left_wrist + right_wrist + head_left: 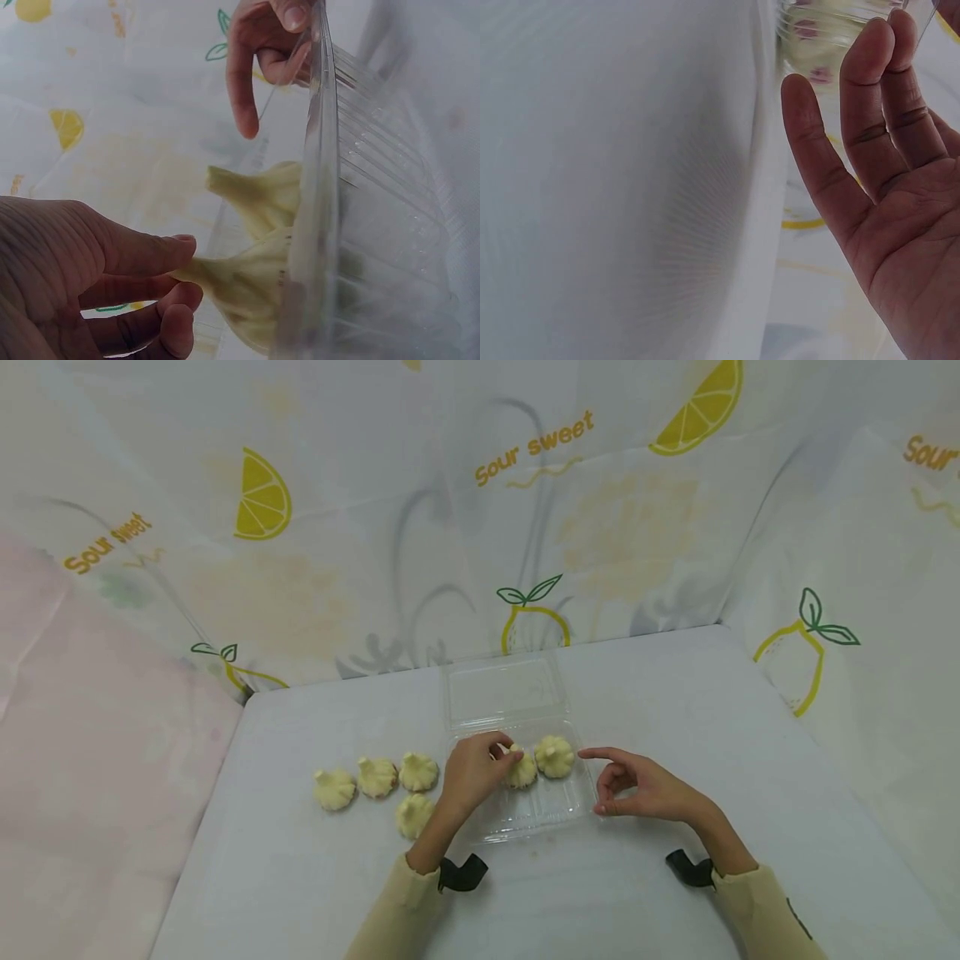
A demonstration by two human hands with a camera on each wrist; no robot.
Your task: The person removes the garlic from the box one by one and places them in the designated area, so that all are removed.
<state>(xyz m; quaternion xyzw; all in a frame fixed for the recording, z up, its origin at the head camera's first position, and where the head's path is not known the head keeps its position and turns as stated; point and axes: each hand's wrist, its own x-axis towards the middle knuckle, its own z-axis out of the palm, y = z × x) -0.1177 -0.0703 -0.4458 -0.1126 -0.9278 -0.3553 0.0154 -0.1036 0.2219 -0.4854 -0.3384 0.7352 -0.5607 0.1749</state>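
Note:
Two pale garlic bulbs sit in the back half of a clear plastic clamshell box (525, 814), whose lid (504, 689) lies folded back. My left hand (474, 768) pinches the left garlic bulb (244, 289) by its stem, between thumb and fingers. Beside it stands the second garlic bulb (555, 757), stem up, untouched. My right hand (648, 789) is at the box's right side, index finger extended towards that bulb and the other fingers loosely bent. In the right wrist view, fingertips (870, 45) of the right hand lie against or close to the box wall.
Left of the box, several more garlic bulbs lie on the white table: three in a row, including one garlic bulb (334, 789) at the far left, and another garlic bulb (414, 815) nearer me, beside my left forearm. A lemon-printed cloth (337, 527) hangs behind the table.

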